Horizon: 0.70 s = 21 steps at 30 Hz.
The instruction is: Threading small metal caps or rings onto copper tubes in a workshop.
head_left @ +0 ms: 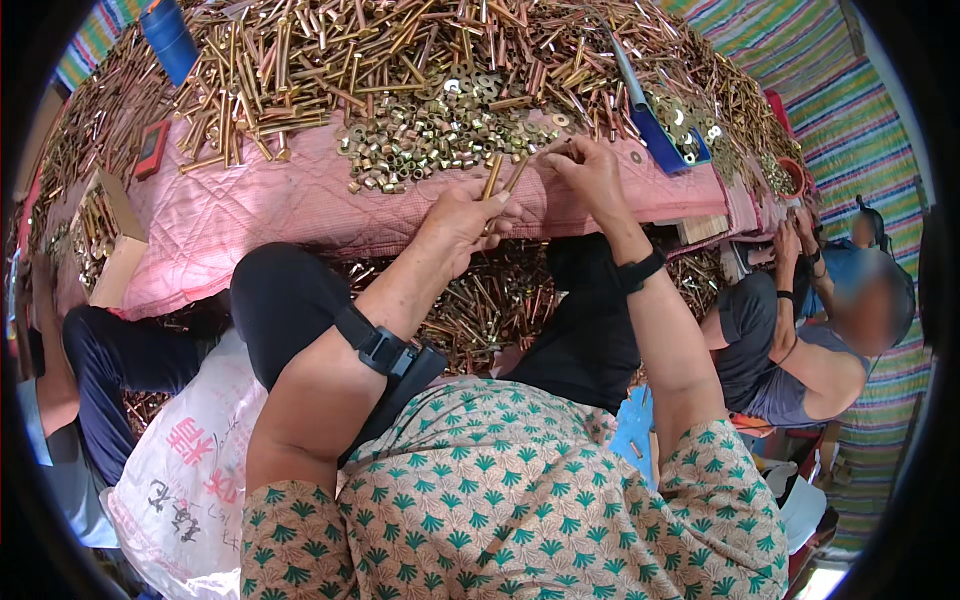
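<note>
My left hand (463,226) is closed around brass-coloured bolts (492,178), two of which stick up past its thumb. To its right, my right hand (590,175) has thumb and fingertips pinched together above the table edge. What the pinch holds, if anything, is too small to make out. Just beyond both hands lies a pile of small brass-coloured nuts (425,140). Flat ring washers (480,88) lie among them on the far side. Behind these is a large heap of long bolts (330,50).
A pink quilted cloth (200,215) covers the near table. A blue tray (668,145) with washers sits at right; a red box (150,150), a cardboard box (120,250) and a blue cylinder (170,42) are at left. Other people sit on both sides. Bolts also lie below the table edge.
</note>
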{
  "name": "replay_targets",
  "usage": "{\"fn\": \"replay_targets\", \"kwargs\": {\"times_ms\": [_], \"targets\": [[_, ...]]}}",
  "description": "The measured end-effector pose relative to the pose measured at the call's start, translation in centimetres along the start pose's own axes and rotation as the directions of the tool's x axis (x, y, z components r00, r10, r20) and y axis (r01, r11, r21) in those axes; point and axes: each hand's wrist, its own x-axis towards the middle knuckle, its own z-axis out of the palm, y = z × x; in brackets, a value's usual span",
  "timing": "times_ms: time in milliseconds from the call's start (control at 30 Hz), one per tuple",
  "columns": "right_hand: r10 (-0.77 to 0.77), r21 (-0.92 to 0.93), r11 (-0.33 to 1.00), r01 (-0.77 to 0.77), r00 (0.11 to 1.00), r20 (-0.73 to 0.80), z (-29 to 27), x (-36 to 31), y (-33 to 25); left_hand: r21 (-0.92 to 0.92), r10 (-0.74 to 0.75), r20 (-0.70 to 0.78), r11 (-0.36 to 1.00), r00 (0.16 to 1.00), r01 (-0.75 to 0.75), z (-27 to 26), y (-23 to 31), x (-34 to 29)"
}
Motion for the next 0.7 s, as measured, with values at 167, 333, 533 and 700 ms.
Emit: {"fn": "replay_targets", "kwargs": {"times_ms": [167,333,533,700], "targets": [[0.092,0.189,0.979,-0.078,0.994,-0.062,0.6,-1.7,-3.0,0.039,0.027,0.084,0.999,0.996,-0.031,-0.2,-0.5,0.4],[-0.092,0.105,0.989,0.104,0.989,-0.119,1.4,-2.1,-2.3,0.001,0.063,0.102,0.998,0.993,-0.063,0.4,-0.4,-0.1],[-0.39,-0.207,0.905,0.372,0.92,-0.051,1.5,-3.2,-5.5,-0.023,0.171,0.104,0.985,0.98,-0.17,0.2,-0.5,0.4],[-0.043,0.243,0.969,0.039,0.999,0.011,-0.2,-1.9,-4.0,-0.022,0.153,0.092,0.988,0.984,-0.152,-0.2,-0.4,0.7]]}}
